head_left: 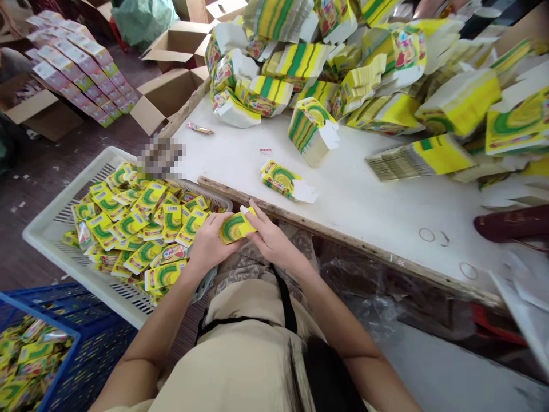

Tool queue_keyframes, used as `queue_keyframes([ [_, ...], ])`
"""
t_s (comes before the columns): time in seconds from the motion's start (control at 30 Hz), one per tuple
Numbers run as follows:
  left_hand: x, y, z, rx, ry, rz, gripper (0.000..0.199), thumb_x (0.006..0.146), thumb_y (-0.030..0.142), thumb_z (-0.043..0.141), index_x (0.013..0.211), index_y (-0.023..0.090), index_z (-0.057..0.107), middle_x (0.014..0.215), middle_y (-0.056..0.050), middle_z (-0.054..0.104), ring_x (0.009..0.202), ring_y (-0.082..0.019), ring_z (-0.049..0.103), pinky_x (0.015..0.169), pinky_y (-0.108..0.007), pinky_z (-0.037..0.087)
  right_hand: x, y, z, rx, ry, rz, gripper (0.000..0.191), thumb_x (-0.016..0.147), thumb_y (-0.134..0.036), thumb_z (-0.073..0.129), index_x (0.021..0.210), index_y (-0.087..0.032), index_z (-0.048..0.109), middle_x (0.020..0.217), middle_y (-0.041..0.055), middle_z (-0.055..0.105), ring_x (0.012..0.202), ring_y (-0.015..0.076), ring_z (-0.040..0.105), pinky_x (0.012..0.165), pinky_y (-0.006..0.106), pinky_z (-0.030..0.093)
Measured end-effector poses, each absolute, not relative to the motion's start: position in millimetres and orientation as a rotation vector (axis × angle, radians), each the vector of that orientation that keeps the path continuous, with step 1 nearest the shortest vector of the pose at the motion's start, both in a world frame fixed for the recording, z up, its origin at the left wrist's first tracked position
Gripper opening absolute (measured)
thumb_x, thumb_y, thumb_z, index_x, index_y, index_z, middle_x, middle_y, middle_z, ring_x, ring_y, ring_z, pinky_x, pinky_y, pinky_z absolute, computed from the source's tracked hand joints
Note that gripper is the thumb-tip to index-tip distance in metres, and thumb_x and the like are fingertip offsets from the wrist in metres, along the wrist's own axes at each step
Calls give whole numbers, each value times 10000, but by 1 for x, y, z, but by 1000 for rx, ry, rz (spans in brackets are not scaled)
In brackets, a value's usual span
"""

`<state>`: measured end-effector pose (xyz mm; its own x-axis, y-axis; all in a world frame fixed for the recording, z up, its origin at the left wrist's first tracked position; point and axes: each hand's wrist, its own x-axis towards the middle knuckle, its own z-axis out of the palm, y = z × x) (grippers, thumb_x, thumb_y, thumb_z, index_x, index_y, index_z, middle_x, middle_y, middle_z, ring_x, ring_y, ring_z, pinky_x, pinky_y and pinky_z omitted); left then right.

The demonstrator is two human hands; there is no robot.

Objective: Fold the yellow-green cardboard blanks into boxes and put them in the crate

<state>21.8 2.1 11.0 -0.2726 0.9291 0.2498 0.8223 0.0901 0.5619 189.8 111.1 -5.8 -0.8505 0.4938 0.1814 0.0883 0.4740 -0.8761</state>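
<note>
Between my two hands, just off the table's front edge, is a small yellow and green carton [234, 228]. My left hand [211, 243] grips its left end. At the carton's right end, by a white flap, the fingers of my right hand [271, 237] are pressed together on it. To the left, a white plastic basket [40, 226] holds a heap of closed yellow cartons [128, 223]. A single carton [281, 180] with its white end flap open lies on the white table [343, 194] ahead of my hands.
Piles of flattened yellow carton stacks [300, 60] cover the table's back. One stack [313, 131] stands nearer. A blue crate [86, 332] with wrapped packets is at lower left. Cardboard boxes [165, 94] and pink cartons [81, 63] sit beyond. A dark red object [510, 223] lies right.
</note>
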Motion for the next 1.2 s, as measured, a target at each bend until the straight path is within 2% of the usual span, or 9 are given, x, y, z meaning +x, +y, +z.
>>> queue_keyframes([
  [0.23, 27, 6, 18, 1827, 2175, 903, 521, 717, 329, 778, 1180, 195, 579, 1069, -83, 648, 1005, -261, 627, 889, -384, 508, 194, 110, -16, -590, -2393, 1283, 562, 991, -339, 410, 1538, -247, 322, 1633, 133, 210, 1467, 299, 327, 1129, 472, 404],
  [0.4, 31, 8, 11, 1841, 2145, 944, 497, 727, 307, 757, 1181, 230, 571, 1079, -83, 654, 1013, -290, 625, 873, -423, 514, 191, 111, -15, -553, -2329, 1262, 619, 944, -351, 529, 1520, -209, 352, 1591, 156, 314, 1465, 297, 334, 1159, 468, 367],
  [0.5, 12, 2, 10, 1826, 2161, 1033, 531, 713, 398, 787, 1177, 258, 572, 1073, -82, 656, 1001, -333, 618, 862, -485, 505, 190, 133, -10, -575, -2202, 1238, 798, 827, -435, 704, 1499, -168, 365, 1484, 190, 466, 1311, 303, 532, 1095, 434, 445],
  [0.6, -34, -16, 17, 1734, 2448, 1060, 580, 724, 506, 770, 1198, 238, 570, 1080, -94, 639, 1026, -385, 593, 902, -556, 465, 191, 172, -9, -893, -2083, 1018, 620, 855, -376, 679, 1390, -128, 487, 1255, 191, 639, 1084, 284, 649, 997, 440, 497],
  [0.67, -72, -34, 21, 1590, 2779, 913, 618, 751, 555, 728, 1230, 200, 569, 1128, -118, 637, 1083, -393, 577, 965, -572, 436, 193, 196, -12, -1162, -2097, 755, 476, 875, -279, 639, 1309, -105, 546, 1174, 191, 660, 1064, 301, 623, 969, 463, 484],
  [0.8, -123, -64, 17, 1295, 3215, 675, 945, 687, 620, 759, 1398, 82, 446, 1336, -251, 532, 1246, -466, 474, 1043, -640, 355, 192, 220, -26, -1409, -2228, 504, 388, 840, -154, 629, 1221, -93, 585, 1130, 185, 646, 1047, 308, 571, 951, 452, 453],
  [0.87, -123, -68, 8, 1350, 3203, 713, 897, 717, 583, 760, 1390, 73, 457, 1341, -263, 530, 1264, -449, 474, 1059, -616, 364, 189, 220, -32, -1408, -2215, 507, 373, 826, -123, 631, 1196, -94, 592, 1129, 185, 633, 1043, 303, 562, 953, 442, 446],
  [1.0, -88, -50, -13, 1694, 2879, 880, 636, 835, 505, 672, 1280, 68, 550, 1264, -239, 585, 1233, -392, 521, 1064, -567, 395, 187, 217, -36, -1384, -2144, 528, 393, 802, -91, 638, 1189, -111, 570, 1123, 174, 608, 1038, 296, 557, 947, 438, 449],
  [1.2, -23, -10, -17, 1826, 2209, 1076, 403, 873, 413, 636, 1219, 211, 602, 1223, -117, 638, 1179, -290, 577, 1049, -494, 445, 188, 217, -38, -1279, -2002, 613, 439, 768, -54, 587, 1191, -135, 496, 1068, 129, 597, 966, 256, 568, 887, 424, 483],
])
